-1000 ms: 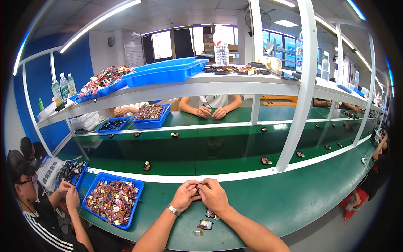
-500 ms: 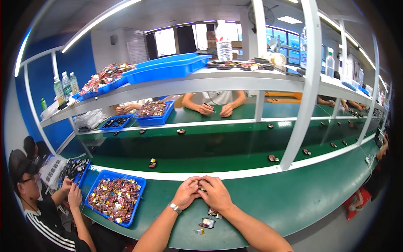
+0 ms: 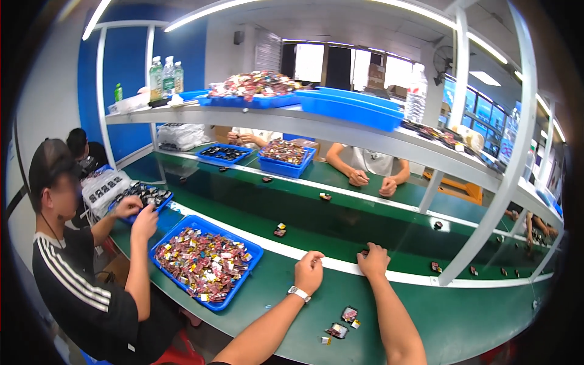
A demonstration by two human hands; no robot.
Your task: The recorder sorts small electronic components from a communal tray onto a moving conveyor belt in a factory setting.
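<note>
My left hand (image 3: 309, 272), with a metal-banded watch on its wrist, hovers by the white rail with curled fingers; what they hold, if anything, is hidden. My right hand (image 3: 374, 261) reaches over the rail at the edge of the green belt (image 3: 243, 210). A small dark electronic module (image 3: 364, 250) is pinched at its fingertips, partly covered. On the green worktop between my forearms lie a dark-cased module (image 3: 349, 314), a second module (image 3: 337, 330) with a pale face and a small silver-and-yellow battery (image 3: 326, 340).
A blue tray (image 3: 258, 258) heaped with small battery pieces stands left of my hands. Beside it a co-worker (image 3: 79, 274) handles parts over another tray. A white post (image 3: 486, 213) and a loaded shelf (image 3: 255, 115) rise over the belt, which carries scattered modules. Opposite, another person's hands (image 3: 371, 182) rest.
My hands, together over the worktop before, have separated; the right has gone forward to the belt edge with the small module. The view has swung left, bringing the tray and co-worker further in.
</note>
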